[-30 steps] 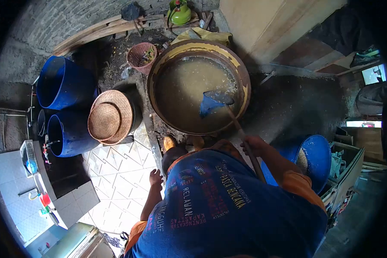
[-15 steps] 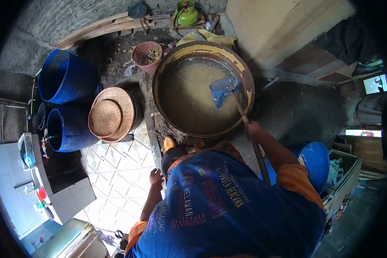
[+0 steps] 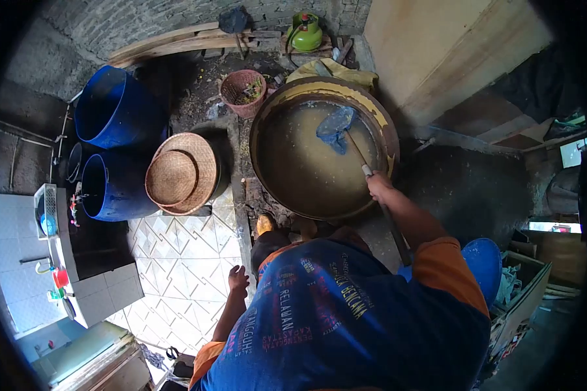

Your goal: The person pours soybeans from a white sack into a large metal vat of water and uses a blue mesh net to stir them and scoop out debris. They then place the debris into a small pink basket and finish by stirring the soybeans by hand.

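Note:
My right hand (image 3: 379,188) is wrapped around the long pole of a blue skimming net (image 3: 336,125). The net's head is over the far right part of a big round vat (image 3: 261,176); whether it touches the surface is hard to tell. Cloudy yellowish liquid (image 3: 313,163) with pale specks fills the vat. The pole's rear end runs back beside my right forearm. At my left side hangs my left hand (image 3: 239,279), holding nothing, its fingers loosely bent and apart above the tiled floor (image 3: 189,280).
Left of the vat are a pink basket (image 3: 242,93), woven trays (image 3: 182,173) and two blue barrels (image 3: 120,107). A green gas cylinder (image 3: 305,34) stands behind it. To my right is another blue container (image 3: 482,267). Wooden boards (image 3: 182,44) lie along the back wall.
My right hand and the net have moved forward, away from my body, with the net nearer the vat's far side. The whole view has shifted slightly. My left hand still hangs at my side.

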{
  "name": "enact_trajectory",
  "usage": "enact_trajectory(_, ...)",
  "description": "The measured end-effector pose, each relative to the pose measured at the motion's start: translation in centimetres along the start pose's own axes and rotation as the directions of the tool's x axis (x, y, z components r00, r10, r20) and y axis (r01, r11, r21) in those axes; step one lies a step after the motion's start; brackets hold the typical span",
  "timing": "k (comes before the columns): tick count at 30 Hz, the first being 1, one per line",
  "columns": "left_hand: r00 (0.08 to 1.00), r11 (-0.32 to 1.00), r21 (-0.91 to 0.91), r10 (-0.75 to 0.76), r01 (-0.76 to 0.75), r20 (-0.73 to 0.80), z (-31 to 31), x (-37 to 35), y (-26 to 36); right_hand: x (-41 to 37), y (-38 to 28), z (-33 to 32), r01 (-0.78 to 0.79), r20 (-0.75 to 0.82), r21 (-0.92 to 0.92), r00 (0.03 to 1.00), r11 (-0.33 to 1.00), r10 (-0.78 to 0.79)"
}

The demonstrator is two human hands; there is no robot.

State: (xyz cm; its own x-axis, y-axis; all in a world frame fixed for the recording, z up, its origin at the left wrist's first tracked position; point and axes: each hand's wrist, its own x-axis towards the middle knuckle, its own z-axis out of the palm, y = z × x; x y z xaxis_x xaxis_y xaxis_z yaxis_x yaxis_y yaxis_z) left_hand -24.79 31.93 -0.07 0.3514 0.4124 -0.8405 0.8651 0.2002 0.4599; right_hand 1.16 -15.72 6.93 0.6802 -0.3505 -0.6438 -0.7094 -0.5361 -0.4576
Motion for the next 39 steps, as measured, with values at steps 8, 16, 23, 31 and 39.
enact_trajectory(8, 0.999, 1.000, -0.014, -0.005, 0.005, -0.036, -0.1, 0.1, -1.3, -1.7, -5.9, 2.5, 0.071, 0.003, -0.209, 0.997, 0.975, -0.072)
enact_trajectory(16, 1.000, 1.000, -0.019, -0.008, 0.007, -0.026, 0.3, 0.1, -1.4, -2.0, -6.0, 6.0, 0.297, 0.047, -0.324, 0.953, 0.898, -0.298)
enact_trajectory(23, 1.000, 1.000, 0.027, 0.005, -0.005, -0.017, 1.1, 0.4, -0.6, -4.5, -3.4, 6.3, 0.376, 0.184, -0.097, 0.917, 0.922, -0.354)
enact_trajectory(31, 1.000, 0.999, 0.040, 0.023, -0.023, 0.018, 1.8, 0.4, 0.1, -6.9, 2.7, -4.0, 0.626, 0.097, -0.043, 0.779, 0.779, -0.620)
enact_trajectory(39, 1.000, 0.997, 0.082, -0.005, 0.005, 0.004, 1.7, -0.2, -0.4, -8.5, 3.0, -18.4, 0.585, 0.042, -0.573, 0.721, 0.575, -0.692)
